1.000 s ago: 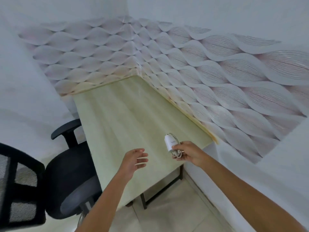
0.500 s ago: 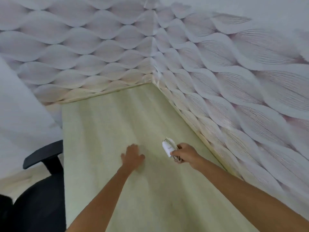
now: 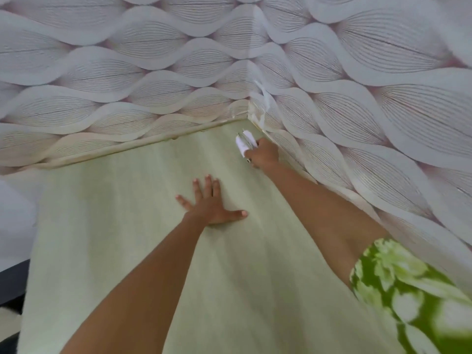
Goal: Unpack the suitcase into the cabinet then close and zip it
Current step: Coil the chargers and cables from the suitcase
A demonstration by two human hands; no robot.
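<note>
My right hand [image 3: 263, 155] grips a small white charger with a coiled cable [image 3: 244, 143] and holds it low over the far right corner of a pale green wooden table [image 3: 127, 226], close to the wall. My left hand [image 3: 210, 205] lies flat on the tabletop with fingers spread, nearer to me and left of the right hand. No suitcase or cabinet is in view.
Leaf-patterned wallpaper [image 3: 357, 98] covers both walls that meet at the table's far corner. A strip of wallpaper [image 3: 263, 103] peels loose at that corner. A dark chair part [image 3: 12, 282] shows at the left edge. My green patterned sleeve [image 3: 408, 290] is at lower right.
I have leaned in over the table. My right hand carried the charger toward the far corner by the wall. My left hand came down and now presses flat on the tabletop.
</note>
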